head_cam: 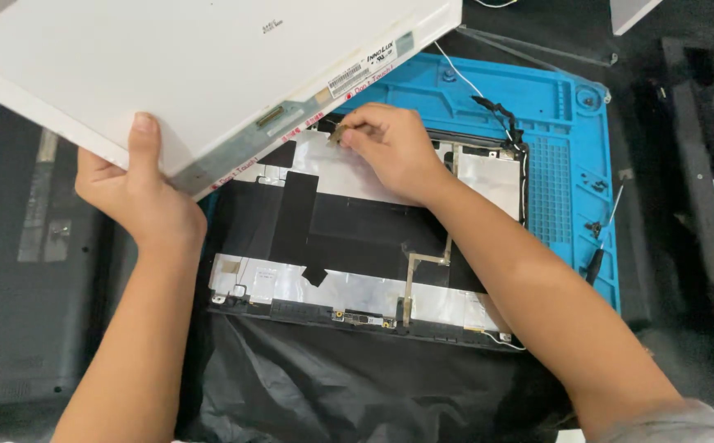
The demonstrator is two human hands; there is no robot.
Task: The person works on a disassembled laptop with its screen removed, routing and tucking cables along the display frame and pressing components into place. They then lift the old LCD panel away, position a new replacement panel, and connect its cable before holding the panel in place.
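My left hand point(131, 189) grips the lower edge of a large white display panel point(201, 66), holding it tilted up off a black laptop lid shell point(349, 238). The shell lies open on its back, lined with silver foil and black tape. My right hand point(390, 148) reaches under the panel's edge and pinches a small flat cable connector point(336, 134) at the panel's green circuit strip point(291, 115). A thin flat cable point(410, 283) runs down the shell's inner face.
A blue work mat point(562, 164) lies under the shell, with a screwdriver point(601, 246) and small screws at its right edge. A dark laptop base point(29, 271) sits at the left. Black plastic sheeting point(332, 394) covers the near side. Dark parts lie at the right.
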